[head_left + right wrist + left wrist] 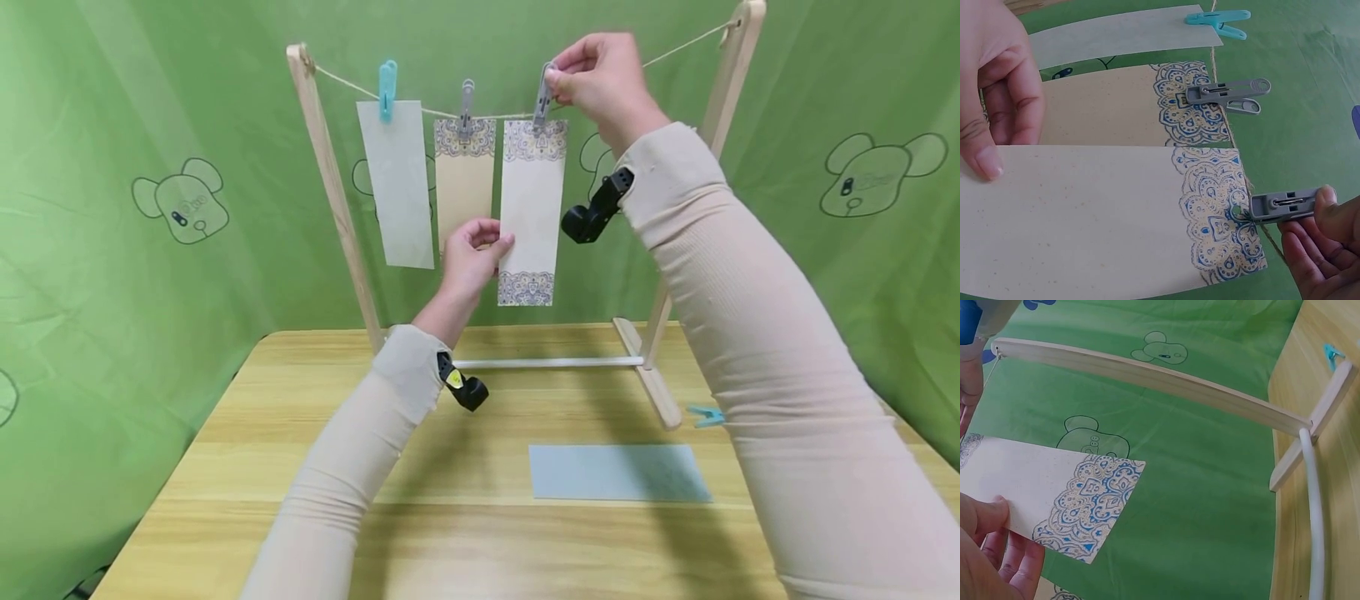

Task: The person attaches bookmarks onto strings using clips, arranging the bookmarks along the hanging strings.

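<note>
My left hand (468,262) pinches the left edge of a cream card (528,208) with patterned bands at top and bottom. At the card's top edge, my right hand (603,79) grips a grey clothespin (543,96) between thumb and fingers. In the right wrist view the pin's tip meets the card's edge beside the string; how far it bites cannot be seen. A tan patterned card (463,183) hangs to the left from another grey clothespin (1225,94). Farther left, a plain pale card (397,183) hangs from a blue clothespin (387,87).
The string (675,52) spans two wooden posts (330,183) joined low down by a white rod (551,362). On the wooden table (300,433) lie a light blue card (615,472) and a blue clothespin (707,416). A green curtain (247,100) surrounds it.
</note>
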